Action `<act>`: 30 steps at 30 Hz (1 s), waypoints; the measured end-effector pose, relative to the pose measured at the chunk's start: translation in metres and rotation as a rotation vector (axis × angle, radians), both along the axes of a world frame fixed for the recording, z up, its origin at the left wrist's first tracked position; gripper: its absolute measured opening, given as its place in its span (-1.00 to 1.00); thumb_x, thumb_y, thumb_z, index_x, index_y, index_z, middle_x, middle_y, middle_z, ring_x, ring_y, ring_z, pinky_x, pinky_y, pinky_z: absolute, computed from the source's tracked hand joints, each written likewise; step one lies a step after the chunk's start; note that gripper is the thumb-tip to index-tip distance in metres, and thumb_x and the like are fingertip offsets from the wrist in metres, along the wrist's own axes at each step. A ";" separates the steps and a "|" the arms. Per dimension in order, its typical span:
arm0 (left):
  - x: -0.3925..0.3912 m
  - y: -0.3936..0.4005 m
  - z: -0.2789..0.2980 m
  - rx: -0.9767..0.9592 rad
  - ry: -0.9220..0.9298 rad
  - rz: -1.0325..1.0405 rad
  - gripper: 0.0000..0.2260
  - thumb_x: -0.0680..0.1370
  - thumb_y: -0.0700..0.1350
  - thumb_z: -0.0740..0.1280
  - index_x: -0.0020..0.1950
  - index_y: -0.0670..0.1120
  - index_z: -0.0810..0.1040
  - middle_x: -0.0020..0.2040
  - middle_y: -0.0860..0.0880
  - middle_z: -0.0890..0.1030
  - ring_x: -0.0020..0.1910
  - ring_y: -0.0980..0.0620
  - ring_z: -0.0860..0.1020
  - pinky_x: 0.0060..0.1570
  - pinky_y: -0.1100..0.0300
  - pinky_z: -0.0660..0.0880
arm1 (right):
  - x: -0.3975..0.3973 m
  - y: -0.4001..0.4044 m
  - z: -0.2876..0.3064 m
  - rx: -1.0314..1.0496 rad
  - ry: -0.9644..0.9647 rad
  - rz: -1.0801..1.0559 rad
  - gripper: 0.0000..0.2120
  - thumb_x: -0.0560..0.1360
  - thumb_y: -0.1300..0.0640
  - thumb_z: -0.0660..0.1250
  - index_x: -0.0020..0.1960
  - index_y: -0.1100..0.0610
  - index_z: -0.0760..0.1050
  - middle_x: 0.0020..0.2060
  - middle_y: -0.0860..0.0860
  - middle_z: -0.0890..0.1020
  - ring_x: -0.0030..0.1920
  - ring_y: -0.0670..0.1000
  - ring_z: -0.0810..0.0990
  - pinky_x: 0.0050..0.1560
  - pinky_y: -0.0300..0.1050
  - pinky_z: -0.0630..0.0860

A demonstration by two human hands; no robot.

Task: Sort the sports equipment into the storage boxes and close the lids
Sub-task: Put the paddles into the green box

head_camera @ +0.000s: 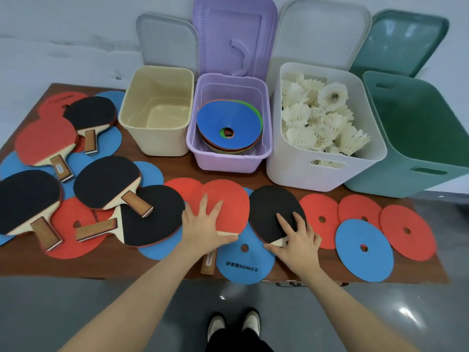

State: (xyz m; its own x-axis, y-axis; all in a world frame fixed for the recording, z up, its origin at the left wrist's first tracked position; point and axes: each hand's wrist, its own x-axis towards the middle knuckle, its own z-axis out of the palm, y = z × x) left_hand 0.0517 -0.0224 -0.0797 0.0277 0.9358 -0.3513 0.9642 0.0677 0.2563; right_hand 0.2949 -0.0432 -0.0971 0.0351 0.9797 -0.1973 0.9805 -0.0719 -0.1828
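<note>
A brown table (157, 171) carries four open storage boxes along its far edge, each with its lid raised behind it. From left to right: a cream box (155, 110), with nothing visible inside; a purple box (229, 148) holding a stack of flat discs with a blue one on top (228, 120); a white box (327, 171) filled with white shuttlecocks (322, 115); and a green box (416, 138) whose interior shows no contents. The near part of the table is strewn with red and blue flat discs and table-tennis paddles. The left hand (204, 224) lies flat, fingers spread and straight, on the red face of a paddle (228, 201) whose wooden handle (209, 261) points toward the person. The right hand (295, 240) rests with its fingers slightly bent on the black face of a second paddle (272, 212), close to the start of the handle; neither hand has a closed grip. Between the two hands lies a blue disc printed SONICE (245, 265). Five further paddles (106, 181) lie overlapping on the left of the table, over more discs. Three red discs (408, 232) and one blue disc (364, 250) lie to the right of the right hand.
</note>
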 end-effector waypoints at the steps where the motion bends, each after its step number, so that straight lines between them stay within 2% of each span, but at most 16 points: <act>1: 0.004 0.000 -0.004 -0.037 0.024 0.008 -0.05 0.29 0.47 0.25 0.50 0.18 -0.15 0.53 -0.07 -0.16 0.43 -0.41 -0.14 0.39 -0.27 -0.05 | 0.002 0.002 -0.002 -0.011 -0.006 0.011 -0.15 0.27 -0.45 0.27 0.46 -0.28 0.04 0.50 0.04 0.08 0.44 0.24 0.09 0.33 0.19 0.12; 4: 0.016 -0.001 -0.010 -0.076 0.097 0.048 0.02 0.23 0.53 0.20 0.48 0.18 -0.29 0.52 -0.08 -0.23 0.43 -0.41 -0.17 0.33 -0.35 -0.08 | 0.010 0.013 -0.004 -0.071 0.016 0.051 -0.06 0.20 -0.51 0.25 0.45 -0.34 -0.11 0.52 0.01 -0.09 0.47 0.29 -0.07 0.38 0.26 0.03; 7: 0.021 0.001 -0.011 -0.035 0.117 0.091 0.01 0.23 0.53 0.21 0.48 0.19 -0.24 0.52 -0.07 -0.15 0.42 -0.40 -0.04 0.32 -0.34 0.00 | 0.013 0.020 -0.004 -0.097 0.021 0.102 -0.05 0.21 -0.48 0.30 0.44 -0.36 -0.13 0.52 -0.03 -0.14 0.46 0.30 -0.11 0.38 0.27 0.01; 13: 0.003 -0.007 -0.013 0.158 -0.086 0.104 -0.14 0.19 0.43 0.37 0.43 0.25 0.19 0.39 0.00 0.18 0.36 -0.27 0.13 0.32 -0.19 0.09 | 0.014 0.015 -0.003 0.024 0.126 0.090 -0.16 0.14 -0.47 0.24 0.40 -0.30 0.21 0.50 0.00 0.08 0.42 0.30 0.04 0.33 0.23 0.09; 16: -0.001 -0.011 -0.001 0.223 -0.126 0.095 -0.15 0.17 0.46 0.32 0.41 0.26 0.23 0.34 0.02 0.21 0.36 -0.24 0.13 0.32 -0.17 0.10 | 0.017 0.010 0.008 0.110 0.122 0.110 -0.17 0.12 -0.50 0.18 0.36 -0.28 0.31 0.48 0.02 0.17 0.41 0.30 0.08 0.31 0.25 0.12; 21: -0.001 -0.015 0.024 0.327 -0.174 0.043 -0.18 0.21 0.41 0.39 0.41 0.23 0.25 0.34 -0.01 0.21 0.38 -0.22 0.10 0.29 -0.23 0.17 | 0.022 -0.002 0.031 0.287 0.159 0.111 -0.26 0.16 -0.46 0.23 0.31 -0.24 0.40 0.44 0.04 0.27 0.38 0.32 0.18 0.24 0.29 0.22; 24: 0.001 -0.015 0.042 0.525 -0.272 0.009 -0.19 0.17 0.41 0.33 0.37 0.13 0.39 0.26 -0.09 0.31 0.31 -0.29 0.22 0.18 -0.29 0.33 | 0.026 -0.008 0.048 0.368 0.210 0.085 -0.28 0.16 -0.43 0.28 0.29 -0.24 0.42 0.44 0.03 0.27 0.39 0.29 0.18 0.25 0.28 0.21; 27: 0.008 -0.013 0.065 0.732 -0.311 -0.060 -0.22 0.19 0.38 0.35 0.34 0.06 0.44 0.21 -0.14 0.38 0.27 -0.31 0.28 0.18 -0.24 0.33 | 0.031 -0.013 0.070 0.463 0.254 0.103 -0.29 0.16 -0.41 0.31 0.28 -0.21 0.44 0.43 0.04 0.29 0.38 0.29 0.19 0.24 0.29 0.22; 30: 0.022 0.000 0.090 0.849 -0.336 -0.115 -0.24 0.20 0.37 0.36 0.32 0.04 0.46 0.22 -0.16 0.40 0.27 -0.29 0.29 0.19 -0.22 0.35 | 0.040 -0.013 0.093 0.571 0.254 0.119 -0.29 0.16 -0.40 0.35 0.27 -0.19 0.46 0.42 0.06 0.30 0.37 0.30 0.22 0.20 0.27 0.25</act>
State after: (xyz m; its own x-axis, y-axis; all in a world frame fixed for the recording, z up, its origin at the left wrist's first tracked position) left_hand 0.0738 -0.0227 0.0100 0.1131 0.8610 0.4958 0.8192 -0.3632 0.4439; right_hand 0.3349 -0.0558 -0.0039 -0.0601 0.9272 0.3698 0.8966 0.2129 -0.3882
